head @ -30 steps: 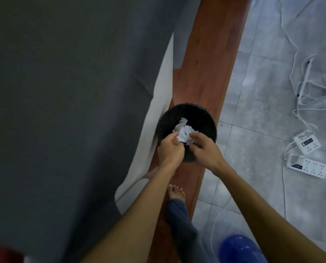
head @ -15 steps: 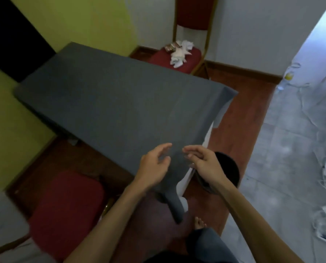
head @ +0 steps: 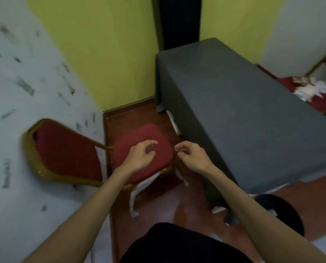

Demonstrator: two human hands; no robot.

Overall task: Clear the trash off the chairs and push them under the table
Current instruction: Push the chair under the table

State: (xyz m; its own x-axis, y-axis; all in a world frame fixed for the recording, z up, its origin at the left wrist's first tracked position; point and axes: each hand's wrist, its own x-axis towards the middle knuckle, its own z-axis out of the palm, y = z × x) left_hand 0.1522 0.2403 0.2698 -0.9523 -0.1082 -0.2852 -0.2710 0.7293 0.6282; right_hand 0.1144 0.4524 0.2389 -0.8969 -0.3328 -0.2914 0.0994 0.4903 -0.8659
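Note:
A red chair (head: pixel 131 137) with a gold frame stands by the left wall, its padded seat bare, a short way left of the table (head: pixel 243 114) draped in grey cloth. My left hand (head: pixel 139 158) hovers over the seat with fingers loosely curled and nothing in it. My right hand (head: pixel 193 156) hangs just right of the seat's edge, also loosely open and holding nothing. A second red chair (head: pixel 323 103) shows at the far right beyond the table, with crumpled white paper trash (head: pixel 310 90) on its seat.
A black bin (head: pixel 283 211) stands on the floor at the lower right, near the table's near corner. The white scuffed wall (head: pixel 25 111) runs close along the left. Yellow walls (head: pixel 101 54) close off the back. The floor between chair and table is red-brown wood.
A second ago both hands held crumpled paper over the black bin. The paper is gone from them, and the view has swung left to the near chair, with both hands over it.

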